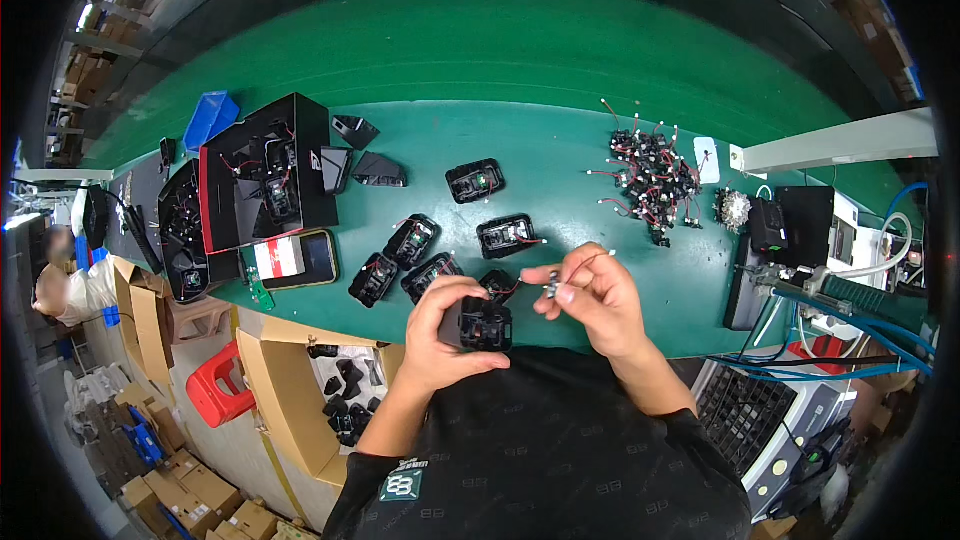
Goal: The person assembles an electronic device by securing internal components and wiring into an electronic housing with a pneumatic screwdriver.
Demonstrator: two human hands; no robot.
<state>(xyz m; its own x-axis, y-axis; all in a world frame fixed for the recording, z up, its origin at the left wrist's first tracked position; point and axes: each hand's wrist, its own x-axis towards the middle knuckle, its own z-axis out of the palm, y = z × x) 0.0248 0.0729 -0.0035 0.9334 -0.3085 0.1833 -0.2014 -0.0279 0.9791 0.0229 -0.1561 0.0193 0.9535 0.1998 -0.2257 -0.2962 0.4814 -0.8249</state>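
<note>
My left hand is wrapped around a black plastic housing, whose hollow side faces up and to the right. To its right, my right hand pinches a small wired part between thumb and fingers. A thin wire with a white connector sticks out beyond those fingers. The small part and the housing are apart. Just past my hands lie several black housings with circuit boards and wires inside, one of them an open housing. Another housing is partly hidden behind my hands.
A heap of small black wired parts lies at the right of the green table. At the left stand a black box of parts, a phone and a blue bin. Cables and a hose cross the right edge. A cardboard box sits below.
</note>
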